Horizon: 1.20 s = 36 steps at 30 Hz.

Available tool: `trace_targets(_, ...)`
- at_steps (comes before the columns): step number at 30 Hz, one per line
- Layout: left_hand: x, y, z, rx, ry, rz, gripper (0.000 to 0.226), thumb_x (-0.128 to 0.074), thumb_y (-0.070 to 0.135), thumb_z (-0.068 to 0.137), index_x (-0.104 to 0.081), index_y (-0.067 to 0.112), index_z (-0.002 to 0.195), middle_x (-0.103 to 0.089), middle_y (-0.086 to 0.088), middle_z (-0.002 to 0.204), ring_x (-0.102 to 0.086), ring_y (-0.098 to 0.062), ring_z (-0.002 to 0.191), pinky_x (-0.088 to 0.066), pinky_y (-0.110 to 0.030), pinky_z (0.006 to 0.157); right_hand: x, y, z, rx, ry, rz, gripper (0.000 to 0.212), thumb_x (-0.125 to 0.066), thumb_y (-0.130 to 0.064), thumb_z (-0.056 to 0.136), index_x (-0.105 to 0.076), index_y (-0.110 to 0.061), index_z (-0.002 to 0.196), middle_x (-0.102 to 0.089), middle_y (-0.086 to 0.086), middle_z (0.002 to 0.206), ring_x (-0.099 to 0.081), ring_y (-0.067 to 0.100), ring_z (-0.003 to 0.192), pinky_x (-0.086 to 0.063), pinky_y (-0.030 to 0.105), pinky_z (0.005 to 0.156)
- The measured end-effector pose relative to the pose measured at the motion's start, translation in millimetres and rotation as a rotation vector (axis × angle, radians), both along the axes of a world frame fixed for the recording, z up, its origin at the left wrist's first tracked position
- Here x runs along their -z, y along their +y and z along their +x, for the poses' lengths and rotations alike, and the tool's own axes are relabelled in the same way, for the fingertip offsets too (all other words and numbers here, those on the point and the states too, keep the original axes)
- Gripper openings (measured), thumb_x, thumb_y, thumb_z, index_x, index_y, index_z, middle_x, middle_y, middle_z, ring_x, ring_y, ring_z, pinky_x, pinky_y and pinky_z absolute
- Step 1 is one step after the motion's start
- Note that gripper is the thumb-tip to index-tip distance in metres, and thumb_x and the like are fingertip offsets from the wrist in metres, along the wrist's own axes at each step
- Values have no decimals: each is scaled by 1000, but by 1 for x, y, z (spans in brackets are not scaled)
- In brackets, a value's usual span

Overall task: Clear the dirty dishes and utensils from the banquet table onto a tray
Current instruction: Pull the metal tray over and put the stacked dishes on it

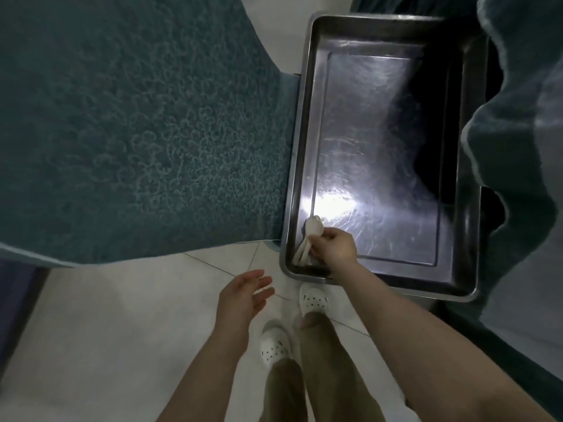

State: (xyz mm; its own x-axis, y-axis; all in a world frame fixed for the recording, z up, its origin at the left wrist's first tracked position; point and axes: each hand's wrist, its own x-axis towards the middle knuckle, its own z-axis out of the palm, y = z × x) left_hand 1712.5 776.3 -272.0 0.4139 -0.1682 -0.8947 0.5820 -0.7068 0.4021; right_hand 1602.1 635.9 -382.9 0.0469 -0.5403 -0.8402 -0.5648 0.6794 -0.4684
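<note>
A dark, shiny rectangular tray point(454, 278) fills the right half of the view, its floor bare apart from its near left corner. In that corner lie white ceramic spoons point(308, 239), and my right hand point(335, 249) holds them low inside the tray, fingers curled round their handles. My left hand point(243, 295) hovers over the floor to the left of the tray, fingers relaxed and spread, holding nothing. The banquet table with its teal patterned cloth point(146, 123) lies to the left of the tray; no dishes show on the part in view.
More teal cloth point(524, 123) hangs over the tray's right side. Pale floor tiles point(128, 324) lie below, with my white clogs point(313, 300) standing right at the tray's near edge. A dark panel point(15, 300) is at the far left.
</note>
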Motion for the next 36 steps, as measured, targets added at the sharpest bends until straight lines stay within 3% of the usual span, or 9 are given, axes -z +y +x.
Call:
trace_targets(3, 2, -6, 1, 20, 5, 5, 21, -44, 8, 98, -63, 15, 102, -71, -5, 103, -68, -20, 95, -47, -34, 94, -9, -2, -10, 57, -50, 68, 44, -75, -23, 80, -63, -7, 120, -72, 10, 101, -69, 25, 88, -56, 41, 88)
trace_targets(6, 5, -13, 0, 70, -2, 9, 22, -43, 8, 98, -63, 15, 104, -71, -4, 103, -68, -17, 93, -49, -28, 84, -24, 5, -42, 136, -128, 56, 15, -68, -23, 87, -72, -11, 95, -75, 11, 86, -72, 24, 78, -59, 39, 80)
trace_targets(9, 13, -19, -1, 126, -3, 11, 21, -43, 8, 97, -63, 16, 101, -71, -5, 103, -69, -17, 91, -50, -26, 80, -30, 25, -99, 249, -129, 150, 23, -65, -29, 90, -71, -12, 75, -72, 15, 78, -68, 25, 68, -57, 38, 71)
trace_targets(13, 23, -28, -6, 200, 7, 33, 22, -44, 8, 97, -62, 12, 108, -70, -9, 106, -68, -21, 96, -49, -32, 91, -19, 44, -167, 608, -86, 411, 25, -68, -37, 87, -62, -13, 92, -71, 13, 89, -71, 29, 81, -57, 35, 65)
trace_targets(16, 26, -31, -8, 189, 15, 15, 23, -44, 4, 95, -63, 10, 108, -71, -11, 103, -69, -20, 92, -50, -28, 82, -3, 37, -178, 838, -209, 409, 25, -68, -35, 87, -61, -15, 100, -68, 15, 104, -68, 36, 96, -57, 42, 71)
trace_targets(21, 17, -27, -11, 219, -5, -21, 24, -42, 2, 95, -64, 13, 99, -71, -12, 100, -69, -21, 88, -50, -27, 77, 5, 22, -157, 1130, -385, 416, 15, -56, -18, 96, -60, -4, 98, -74, 14, 80, -73, 27, 71, -60, 44, 56)
trace_targets(29, -19, 10, -11, 229, -45, -66, 17, -48, 9, 97, -60, 9, 108, -68, -18, 108, -67, -25, 89, -50, -33, 88, -44, 49, -150, 1074, -407, 341, 11, -49, -2, 95, -57, 1, 88, -71, 15, 65, -71, 24, 56, -57, 33, 45)
trace_targets(33, -43, 32, -8, 260, -65, -155, 44, -53, 32, 97, -46, 9, 135, -62, -16, 122, -66, -27, 103, -48, -35, 92, -92, 77, -151, 1122, -453, 308, 15, -46, 5, 91, -54, 3, 79, -67, 18, 67, -70, 25, 54, -60, 35, 52)
trace_targets(36, -68, 45, -5, 320, -86, -213, 56, -55, 40, 95, -38, 19, 143, -59, -16, 127, -65, -29, 105, -52, -34, 86, -126, 102, -155, 1105, -424, 282, 13, -46, 4, 91, -54, 2, 81, -63, 19, 82, -68, 28, 69, -59, 36, 57)
